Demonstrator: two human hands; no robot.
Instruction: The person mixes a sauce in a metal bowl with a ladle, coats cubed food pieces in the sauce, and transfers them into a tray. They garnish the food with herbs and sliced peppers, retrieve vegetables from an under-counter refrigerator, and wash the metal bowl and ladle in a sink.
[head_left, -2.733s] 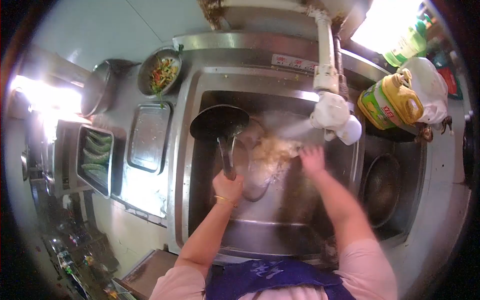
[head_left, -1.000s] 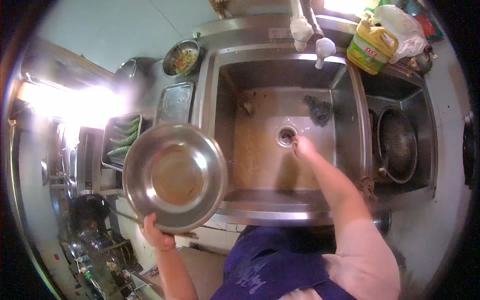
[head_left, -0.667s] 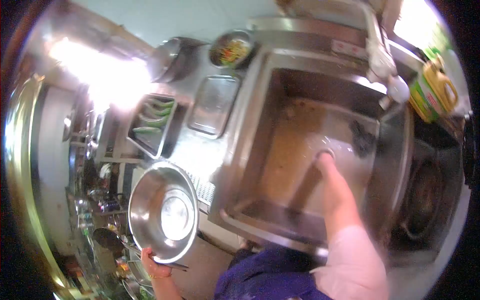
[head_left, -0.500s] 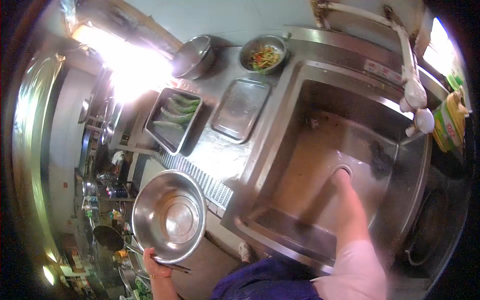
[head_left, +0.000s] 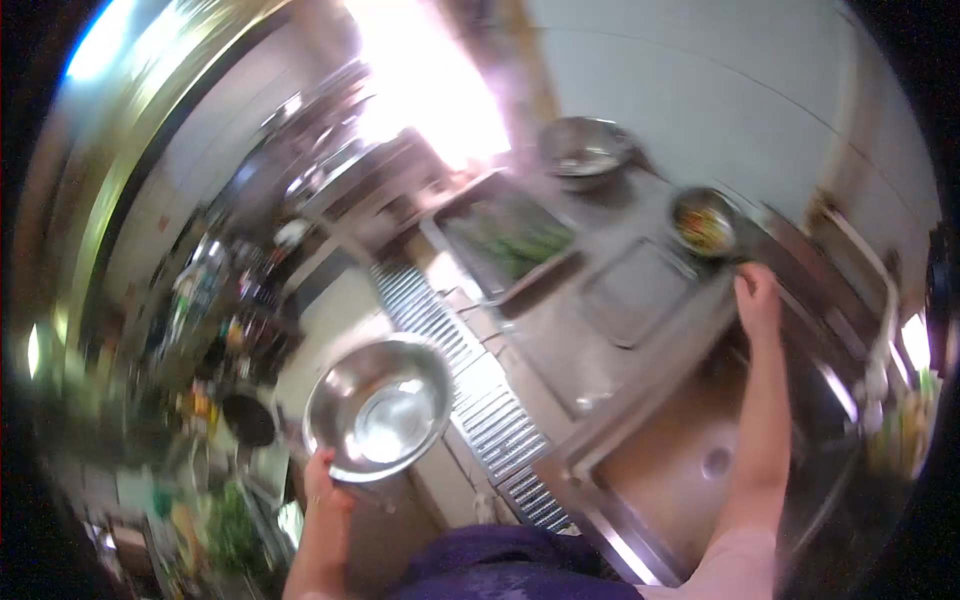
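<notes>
My left hand [head_left: 325,480] grips the rim of a wide steel basin [head_left: 340,395], held tilted over the floor to the left of the sink. The basin's inside is bare and shiny. My right hand [head_left: 758,292] is raised above the far edge of the sink [head_left: 640,430], its fingers curled; what they hold, if anything, I cannot make out. Just beyond it stands a small steel bowl [head_left: 728,232] with shredded vegetables [head_left: 703,228]. The round drain [head_left: 716,462] shows in the sink floor.
A deep steel tray [head_left: 470,275] holds long green vegetables [head_left: 520,245]. Beside it lie a flat tray [head_left: 640,292] and another steel bowl [head_left: 582,150]. A floor grate [head_left: 490,410] runs alongside the counter. A dark pan [head_left: 248,420] and leafy greens [head_left: 232,535] are at left.
My right hand has come up from the drain, out of the sink, toward the vegetable bowl. The water in the sink looks lower. My left hand still holds the basin; the view has turned left.
</notes>
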